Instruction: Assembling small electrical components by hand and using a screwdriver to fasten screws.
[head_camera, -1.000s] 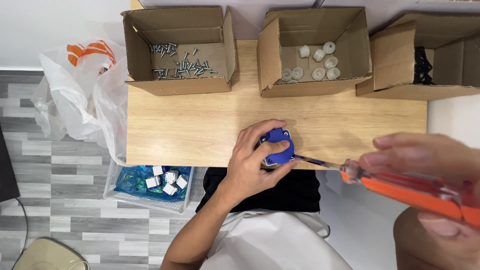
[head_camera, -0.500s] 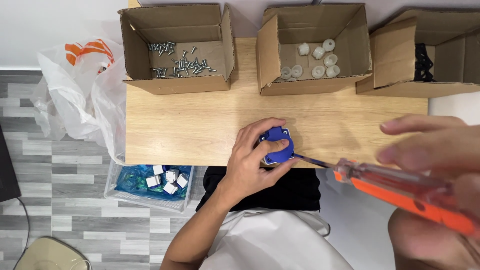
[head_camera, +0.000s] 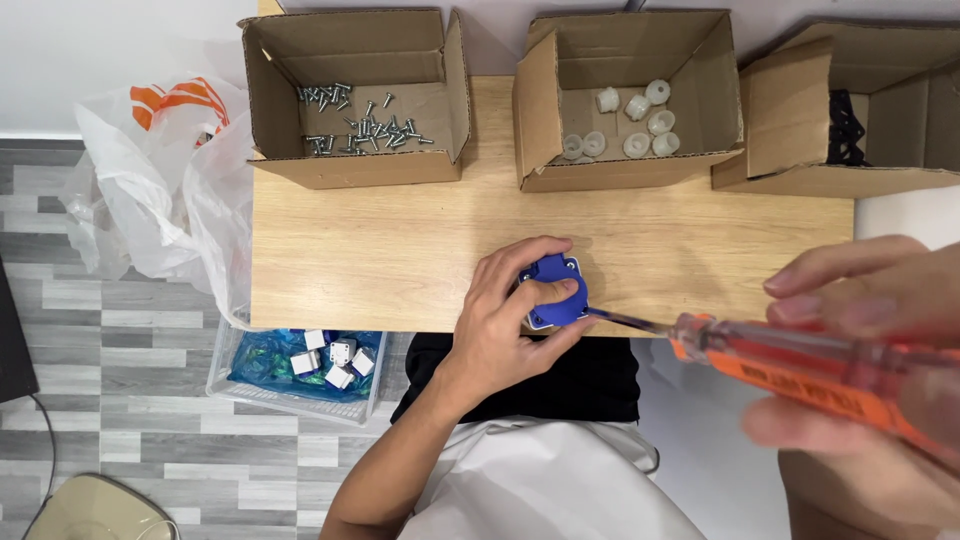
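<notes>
Left hand (head_camera: 505, 325): grip closed around the blue plastic part (head_camera: 553, 292), pressing it at the counter's (head_camera: 400, 250) near edge.
Right hand (head_camera: 880, 340): grip closed on the orange screwdriver (head_camera: 800, 370).
Screwdriver tip: touches the part's right side.
Beyond: cardboard box of screws (head_camera: 360, 120).

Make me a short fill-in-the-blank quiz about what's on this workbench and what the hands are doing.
1. The left hand holds a small ____ plastic part at the table's front edge.
2. The right hand holds a screwdriver with an ____ handle.
3. The leftmost cardboard box holds loose metal ____.
4. The tray of small white blocks stands on the ____.

Missing words: blue; orange; screws; floor
</notes>
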